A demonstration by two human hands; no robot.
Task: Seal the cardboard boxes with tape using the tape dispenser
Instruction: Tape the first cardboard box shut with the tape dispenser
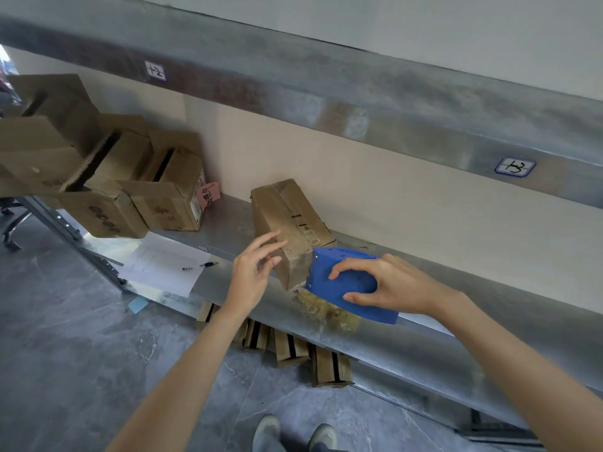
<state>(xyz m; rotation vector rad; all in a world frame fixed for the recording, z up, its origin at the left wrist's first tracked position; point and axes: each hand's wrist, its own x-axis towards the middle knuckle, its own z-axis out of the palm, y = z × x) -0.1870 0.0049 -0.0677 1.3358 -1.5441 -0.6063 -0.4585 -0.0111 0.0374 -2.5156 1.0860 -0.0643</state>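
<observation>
While left hand (253, 272) slack by creased cardboard box (287, 210), right grip (388, 285) around blue dispenser (329, 275).

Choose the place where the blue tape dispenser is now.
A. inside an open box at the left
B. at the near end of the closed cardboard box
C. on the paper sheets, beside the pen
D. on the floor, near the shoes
B: the blue tape dispenser is held at the near end of the closed cardboard box, well to the right of the paper sheets and the pen.
</observation>
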